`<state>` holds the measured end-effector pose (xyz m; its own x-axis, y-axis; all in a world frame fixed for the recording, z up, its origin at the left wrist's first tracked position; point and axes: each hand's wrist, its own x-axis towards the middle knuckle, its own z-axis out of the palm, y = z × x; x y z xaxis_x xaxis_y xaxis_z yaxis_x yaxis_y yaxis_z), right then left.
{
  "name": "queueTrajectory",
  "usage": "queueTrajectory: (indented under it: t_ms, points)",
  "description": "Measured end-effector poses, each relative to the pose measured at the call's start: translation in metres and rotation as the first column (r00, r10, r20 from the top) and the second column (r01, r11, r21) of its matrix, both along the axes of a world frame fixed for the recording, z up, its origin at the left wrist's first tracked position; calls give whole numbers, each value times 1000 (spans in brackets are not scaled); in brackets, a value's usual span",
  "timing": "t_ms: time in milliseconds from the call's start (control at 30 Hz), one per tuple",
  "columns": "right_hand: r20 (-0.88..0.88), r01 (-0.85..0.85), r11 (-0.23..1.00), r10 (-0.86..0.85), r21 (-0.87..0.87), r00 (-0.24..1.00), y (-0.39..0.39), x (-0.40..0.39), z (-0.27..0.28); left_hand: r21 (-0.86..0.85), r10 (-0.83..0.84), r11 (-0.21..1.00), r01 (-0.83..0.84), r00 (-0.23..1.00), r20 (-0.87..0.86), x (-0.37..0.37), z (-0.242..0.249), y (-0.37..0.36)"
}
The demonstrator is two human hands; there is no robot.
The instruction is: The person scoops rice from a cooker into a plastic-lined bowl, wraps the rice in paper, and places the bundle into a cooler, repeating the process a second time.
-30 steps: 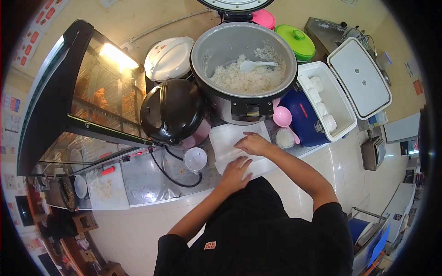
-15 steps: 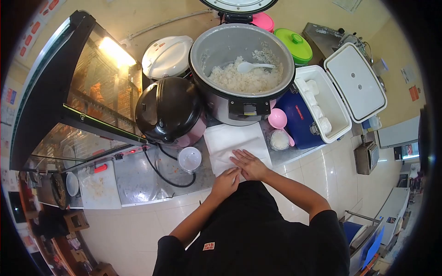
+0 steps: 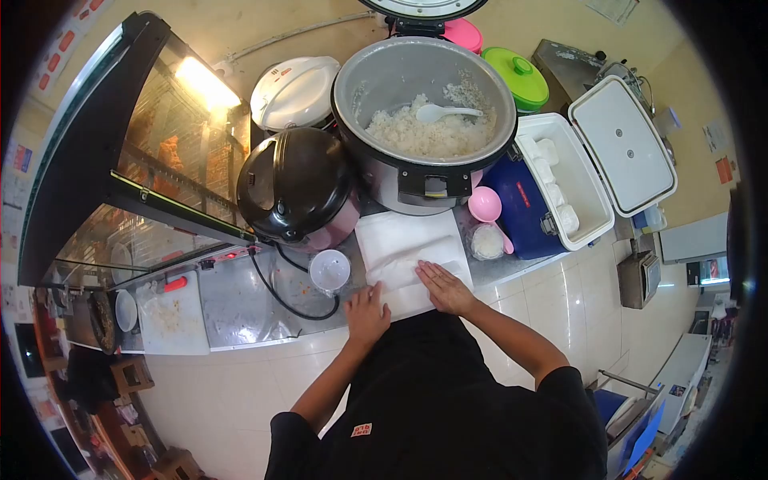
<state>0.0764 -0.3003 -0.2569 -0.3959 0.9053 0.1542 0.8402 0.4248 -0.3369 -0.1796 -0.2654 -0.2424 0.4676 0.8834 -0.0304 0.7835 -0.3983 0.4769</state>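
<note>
A stack of white paper sheets (image 3: 400, 234) lies on the metal counter in front of the big rice cooker. A white wrapped roll (image 3: 412, 260) lies across the sheets. My right hand (image 3: 445, 289) rests on the right part of the roll, fingers stretched out. At the lower left edge of the paper is my left hand (image 3: 368, 314), fingers apart and holding nothing. The open rice cooker (image 3: 422, 180) holds white rice (image 3: 420, 136) and a white paddle (image 3: 448, 113).
Left of the paper stand a white cup (image 3: 330, 272) and a closed dark cooker (image 3: 294, 184). To the right are a pink scoop (image 3: 485, 205), a bag of rice (image 3: 486, 242) and an open blue cooler (image 3: 516, 200). A cutting board (image 3: 172, 320) lies far left.
My left hand has moved left, away from my right hand, and its fingers have spread. The folded white paper now shows as a fuller roll. My right hand has shifted slightly right.
</note>
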Motion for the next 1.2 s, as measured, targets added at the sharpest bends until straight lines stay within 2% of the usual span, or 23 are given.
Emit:
queueTrajectory:
  t_ms: [67,167,200,300,400,500,600,700,800,900,933,1033,1100,1200]
  points:
    - [7,23,999,-23,46,1000,2,5,-1,4,88,996,-89,995,49,-1,11,1]
    - [14,17,997,-18,73,1000,-4,7,-4,154,-151,982,111,948,279,25,44,4]
    - [7,14,997,-15,74,1000,-5,7,-3,149,-212,973,175,934,287,35,47,6]
    - [10,4,997,-4,76,1000,-3,9,-5,107,-158,983,149,984,82,33,23,20]
    - [5,4,996,-5,90,1000,-3,12,-6,-217,0,974,-68,954,-300,5,10,22]
    - [12,7,997,-8,72,1000,-4,13,-3,-89,30,995,-39,995,-95,-2,49,17]
    - [-17,5,998,-4,64,1000,-2,10,6,28,-194,981,192,960,202,28,73,23]
    - [-56,20,998,-16,60,998,3,13,4,22,-199,980,199,963,183,45,32,18]
    - [-72,81,995,-77,60,994,7,22,-5,15,-105,994,104,971,215,34,-20,19]
    - [-102,101,993,-94,63,990,7,28,-14,79,-73,995,58,977,200,21,-38,22]
    - [-112,96,993,-88,70,990,9,32,-17,112,-114,989,94,975,188,16,-44,24]
    - [-157,65,993,-79,-95,984,16,41,-23,196,-211,964,182,967,142,9,-46,35]
    - [-242,114,961,-177,-251,954,26,42,-22,219,-234,953,209,967,98,10,-44,44]
    - [-339,189,832,-406,-522,849,48,37,-13,82,-143,987,139,989,42,19,-49,52]
